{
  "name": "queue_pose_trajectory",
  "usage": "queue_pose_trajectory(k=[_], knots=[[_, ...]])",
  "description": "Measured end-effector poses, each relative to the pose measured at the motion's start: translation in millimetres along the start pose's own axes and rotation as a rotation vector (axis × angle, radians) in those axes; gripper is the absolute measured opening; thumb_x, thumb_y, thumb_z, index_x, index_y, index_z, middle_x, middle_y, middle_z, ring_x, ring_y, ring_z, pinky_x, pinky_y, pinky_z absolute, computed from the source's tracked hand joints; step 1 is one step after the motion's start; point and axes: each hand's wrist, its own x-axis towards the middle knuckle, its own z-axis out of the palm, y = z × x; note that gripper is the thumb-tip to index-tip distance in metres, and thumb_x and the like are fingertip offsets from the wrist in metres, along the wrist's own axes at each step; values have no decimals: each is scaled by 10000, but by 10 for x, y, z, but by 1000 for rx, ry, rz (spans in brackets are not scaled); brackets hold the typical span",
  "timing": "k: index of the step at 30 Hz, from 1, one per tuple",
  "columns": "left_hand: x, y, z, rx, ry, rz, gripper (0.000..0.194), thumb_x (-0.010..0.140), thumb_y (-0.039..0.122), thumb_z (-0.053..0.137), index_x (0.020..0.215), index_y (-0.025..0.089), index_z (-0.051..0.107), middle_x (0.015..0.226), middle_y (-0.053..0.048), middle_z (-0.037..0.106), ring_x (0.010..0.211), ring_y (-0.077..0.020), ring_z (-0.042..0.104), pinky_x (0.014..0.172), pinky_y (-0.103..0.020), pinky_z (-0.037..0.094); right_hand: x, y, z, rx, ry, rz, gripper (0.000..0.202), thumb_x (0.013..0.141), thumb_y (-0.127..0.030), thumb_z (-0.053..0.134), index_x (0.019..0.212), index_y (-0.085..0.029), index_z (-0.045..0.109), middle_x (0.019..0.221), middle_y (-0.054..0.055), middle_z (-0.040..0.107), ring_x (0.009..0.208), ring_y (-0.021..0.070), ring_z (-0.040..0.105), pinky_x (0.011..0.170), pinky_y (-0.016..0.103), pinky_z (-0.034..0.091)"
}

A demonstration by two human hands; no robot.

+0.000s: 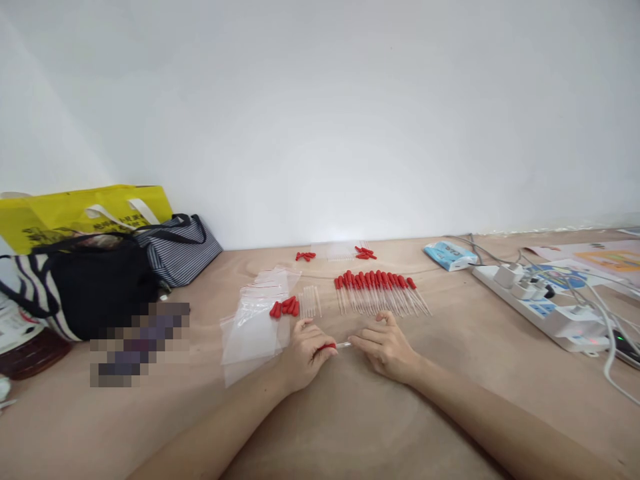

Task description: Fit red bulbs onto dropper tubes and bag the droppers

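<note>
My left hand (pixel 309 353) is closed around a red rubber bulb (pixel 327 346). A clear glass dropper tube (pixel 344 345) spans the gap to my right hand (pixel 385 350), whose fingers pinch its other end. Whether the tube sits inside the bulb is hidden by my left fingers. Just beyond my hands lies a row of droppers with red bulbs (pixel 380 287), bulbs pointing to the wall. Left of that row are several loose glass tubes (pixel 311 301) and a small heap of loose red bulbs (pixel 285 307). Clear zip bags (pixel 255 327) lie flat beside my left hand.
Near the wall are more red bulbs (pixel 366 253) and a clear bag (pixel 340 251). At right stand a blue tissue pack (pixel 451 255) and a white power strip (pixel 530 303) with cables. A black bag (pixel 110 287), a striped bag (pixel 180 250) and a yellow bag (pixel 65 217) crowd the left.
</note>
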Motion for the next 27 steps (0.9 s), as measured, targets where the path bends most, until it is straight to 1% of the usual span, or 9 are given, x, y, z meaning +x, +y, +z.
queue_pose_trajectory(k=[4, 8, 13, 17, 21, 24, 27], knots=[[1, 20, 21, 11, 22, 28, 194, 827, 259, 436, 715, 185, 576, 626, 8, 627, 638, -130, 557, 885, -381, 281, -13, -48, 23, -9, -23, 41, 266, 774, -73, 348, 843, -167, 587, 628, 6, 568, 581, 108, 455, 682, 309, 232], [-13, 33, 34, 45, 47, 58, 205, 822, 247, 432, 681, 175, 563, 600, 14, 603, 634, -127, 543, 876, -372, 286, 0, -92, 64, -7, 0, 58, 212, 777, -97, 369, 788, -156, 572, 612, 6, 539, 562, 114, 411, 606, 290, 197], [-35, 55, 27, 100, 34, 112, 218, 829, 238, 426, 676, 171, 566, 599, 15, 581, 629, -122, 524, 879, -363, 275, 19, -121, 108, 59, -28, 77, 197, 798, -106, 367, 768, -155, 556, 615, 5, 549, 545, 110, 388, 612, 290, 189], [-28, 38, 30, 108, 63, 120, 217, 838, 241, 425, 693, 171, 569, 610, 16, 598, 639, -122, 533, 890, -369, 255, 29, -138, 122, 127, -78, 153, 208, 823, -121, 353, 793, -159, 556, 656, 13, 584, 558, 108, 410, 632, 289, 197], [-5, -8, -13, 100, 90, 114, 174, 839, 252, 454, 755, 179, 588, 664, 18, 638, 669, -126, 552, 896, -383, 231, 66, -120, 102, 165, -121, 209, 214, 852, -162, 355, 824, -173, 567, 693, 16, 608, 605, 112, 457, 661, 291, 207], [-5, -37, -59, 122, 118, 138, 158, 840, 268, 466, 846, 204, 610, 704, 15, 652, 688, -129, 557, 896, -389, 224, 83, -92, 69, 175, -131, 213, 200, 860, -196, 381, 875, -187, 580, 743, 21, 623, 666, 119, 486, 676, 291, 214], [-19, -51, -72, 156, 128, 172, 176, 848, 245, 452, 905, 235, 619, 699, 20, 648, 657, -117, 550, 895, -396, 226, 82, -86, 19, 182, -169, 202, 188, 855, -253, 418, 913, -206, 591, 762, 18, 623, 719, 127, 494, 679, 289, 225]])
